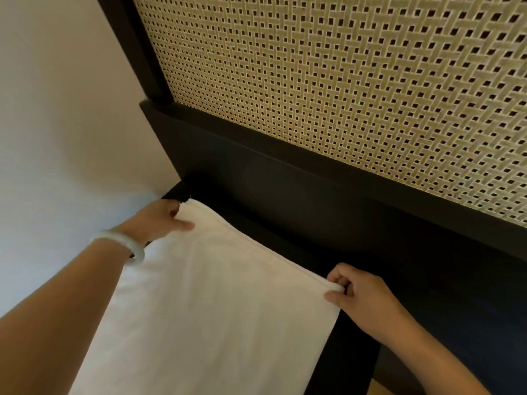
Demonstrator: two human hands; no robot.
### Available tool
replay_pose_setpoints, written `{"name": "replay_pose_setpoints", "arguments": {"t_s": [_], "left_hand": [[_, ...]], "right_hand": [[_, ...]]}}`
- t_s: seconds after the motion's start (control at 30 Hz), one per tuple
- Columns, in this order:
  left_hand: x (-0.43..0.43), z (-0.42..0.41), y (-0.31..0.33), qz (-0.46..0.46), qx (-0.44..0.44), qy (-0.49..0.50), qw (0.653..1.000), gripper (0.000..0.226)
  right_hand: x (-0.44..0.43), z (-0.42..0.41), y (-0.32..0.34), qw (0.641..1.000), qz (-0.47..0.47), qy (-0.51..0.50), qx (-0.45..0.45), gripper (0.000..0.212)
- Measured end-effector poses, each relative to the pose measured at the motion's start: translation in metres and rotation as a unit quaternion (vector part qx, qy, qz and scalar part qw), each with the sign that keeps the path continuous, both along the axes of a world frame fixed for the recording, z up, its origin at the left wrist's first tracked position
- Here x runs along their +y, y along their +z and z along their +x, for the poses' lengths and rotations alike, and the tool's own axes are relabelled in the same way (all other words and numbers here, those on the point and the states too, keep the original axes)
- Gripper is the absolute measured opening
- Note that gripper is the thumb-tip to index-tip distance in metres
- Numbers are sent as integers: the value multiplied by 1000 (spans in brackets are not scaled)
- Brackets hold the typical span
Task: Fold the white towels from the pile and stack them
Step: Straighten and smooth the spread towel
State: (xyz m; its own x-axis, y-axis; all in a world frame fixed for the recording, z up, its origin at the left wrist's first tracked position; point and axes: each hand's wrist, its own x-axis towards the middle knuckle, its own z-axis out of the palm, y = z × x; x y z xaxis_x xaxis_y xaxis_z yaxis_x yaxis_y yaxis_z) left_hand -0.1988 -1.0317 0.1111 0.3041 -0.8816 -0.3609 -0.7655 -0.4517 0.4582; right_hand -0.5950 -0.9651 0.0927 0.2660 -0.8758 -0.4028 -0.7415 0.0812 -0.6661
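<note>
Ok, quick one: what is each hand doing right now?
Left hand: pinches the far left corner of the white towel.
Right hand: pinches the far right corner of the same towel.

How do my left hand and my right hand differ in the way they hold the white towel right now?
The left hand grips the white towel at its far left corner, higher in the picture; the right hand grips the right corner, lower and nearer the camera. The left wrist wears a pale bangle; the right wrist is bare. Both pinch the same top edge of the towel.
</note>
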Motion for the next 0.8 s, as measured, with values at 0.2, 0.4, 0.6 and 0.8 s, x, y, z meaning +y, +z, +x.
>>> {"name": "replay_pose_setpoints", "arguments": {"t_s": [0.2, 0.4, 0.6, 0.8], "left_hand": [[4, 7, 0, 26, 264, 63, 962, 50], [0, 4, -14, -57, 168, 93, 980, 39], [-8, -3, -14, -55, -27, 22, 998, 24], [-13, -8, -7, 7, -131, -83, 988, 52]], "right_hand": [[0, -2, 1, 1000, 14, -3, -10, 17], [-1, -3, 0, 999, 24, -20, -27, 14], [-1, 0, 1, 999, 21, -31, -26, 16], [0, -1, 2, 999, 16, -27, -25, 16]]}}
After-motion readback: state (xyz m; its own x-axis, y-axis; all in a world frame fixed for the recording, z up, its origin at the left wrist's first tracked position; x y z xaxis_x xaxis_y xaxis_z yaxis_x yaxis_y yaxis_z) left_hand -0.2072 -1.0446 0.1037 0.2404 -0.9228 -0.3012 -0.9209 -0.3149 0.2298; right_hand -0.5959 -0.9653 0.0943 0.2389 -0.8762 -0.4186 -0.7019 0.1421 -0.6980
